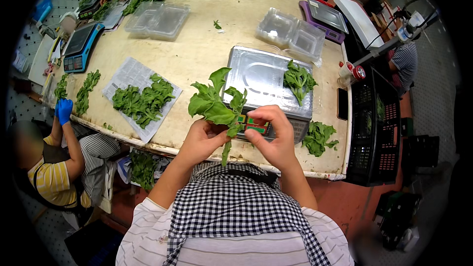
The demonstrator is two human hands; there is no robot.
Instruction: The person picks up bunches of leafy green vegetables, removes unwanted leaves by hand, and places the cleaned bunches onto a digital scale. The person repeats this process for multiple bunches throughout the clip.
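Observation:
My left hand holds a sprig of leafy greens by its stem, upright over the table's near edge. To its right, my right hand is raised with thumb and forefinger apart, nothing between them. Beyond both hands sits a digital scale with a steel pan, and clear plastic lies on the pan. A bunch of greens rests at the pan's right side. Another small pile of greens lies on the table right of the scale. On the left, more greens lie on a newspaper sheet.
Open clear plastic clamshells stand at the back left, others behind the scale. A purple scale, a jar and a phone line the right edge. A blue scale and a blue-gloved co-worker are left.

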